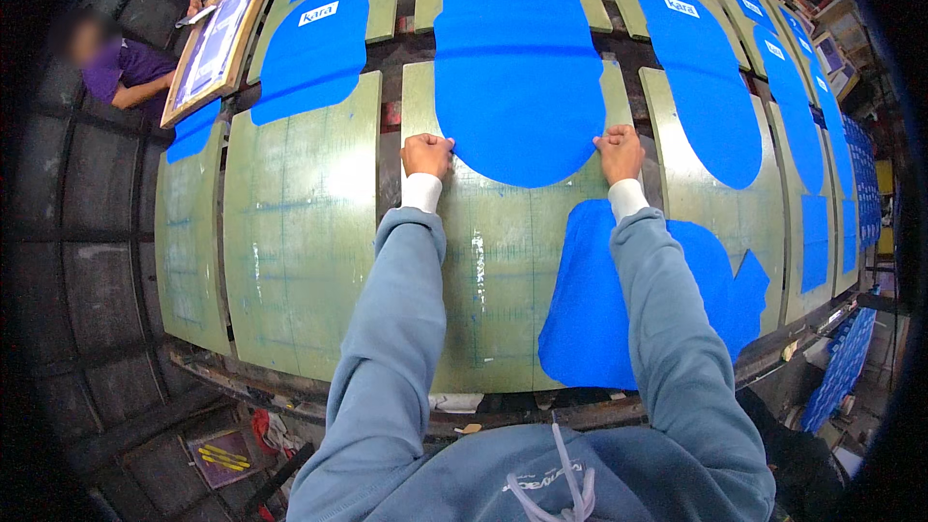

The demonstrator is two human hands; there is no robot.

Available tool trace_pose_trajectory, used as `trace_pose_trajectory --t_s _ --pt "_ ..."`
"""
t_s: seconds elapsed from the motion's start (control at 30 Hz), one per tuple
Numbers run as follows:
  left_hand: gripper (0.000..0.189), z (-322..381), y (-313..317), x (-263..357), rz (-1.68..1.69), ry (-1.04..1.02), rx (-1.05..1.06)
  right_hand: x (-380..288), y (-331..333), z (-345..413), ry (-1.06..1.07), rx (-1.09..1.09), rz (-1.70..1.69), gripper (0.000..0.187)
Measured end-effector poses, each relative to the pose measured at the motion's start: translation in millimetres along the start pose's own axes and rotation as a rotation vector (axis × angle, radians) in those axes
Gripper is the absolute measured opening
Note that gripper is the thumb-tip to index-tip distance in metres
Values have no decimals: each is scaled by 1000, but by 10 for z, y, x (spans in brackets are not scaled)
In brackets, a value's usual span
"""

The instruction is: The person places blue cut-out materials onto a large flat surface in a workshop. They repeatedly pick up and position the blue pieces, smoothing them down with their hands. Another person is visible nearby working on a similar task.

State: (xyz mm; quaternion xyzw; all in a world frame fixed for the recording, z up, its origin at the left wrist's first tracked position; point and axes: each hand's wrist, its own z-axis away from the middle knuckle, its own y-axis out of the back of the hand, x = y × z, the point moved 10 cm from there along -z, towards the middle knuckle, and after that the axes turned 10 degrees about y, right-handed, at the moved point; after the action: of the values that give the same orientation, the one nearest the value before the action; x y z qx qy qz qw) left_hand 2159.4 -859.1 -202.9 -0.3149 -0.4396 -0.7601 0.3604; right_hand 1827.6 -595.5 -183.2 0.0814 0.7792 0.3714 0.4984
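Note:
A blue rounded fabric panel lies over two olive-green printing boards straight ahead, with a white block of lettering near its far end. At the panel's left edge, my left hand pinches the cloth between thumb and fingertips. My right hand grips the opposite edge the same way. Below the panel's curved near end, the board shows grid lines and shiny streaks. Another blue fabric piece lies loosely under my right forearm, part of it hidden by the sleeve.
At the far left a co-worker holds a wooden-framed printing screen over the boards. More blue panels lie on neighbouring boards, separated by dark gaps. A dark rail runs along the near edge. Blue patterned cloth hangs at right.

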Motion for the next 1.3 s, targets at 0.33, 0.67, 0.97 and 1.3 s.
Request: trace_pose_trajectory --t_s 0.33,0.67,0.97,1.3 --pt "20 269 -28 352 -367 -259 133 -507 92 143 205 47 97 40" --pt "65 -35 -1112 1122 -817 -782 113 -1512 -1376 -189 886 -397 463 57" --pt "58 -293 -1166 1264 -816 -808 301 -1231 -1059 -129 786 -410 534 63" --pt "66 1534 -1625 242 -1079 -784 -245 -831 -111 1449 326 -875 -352 39"
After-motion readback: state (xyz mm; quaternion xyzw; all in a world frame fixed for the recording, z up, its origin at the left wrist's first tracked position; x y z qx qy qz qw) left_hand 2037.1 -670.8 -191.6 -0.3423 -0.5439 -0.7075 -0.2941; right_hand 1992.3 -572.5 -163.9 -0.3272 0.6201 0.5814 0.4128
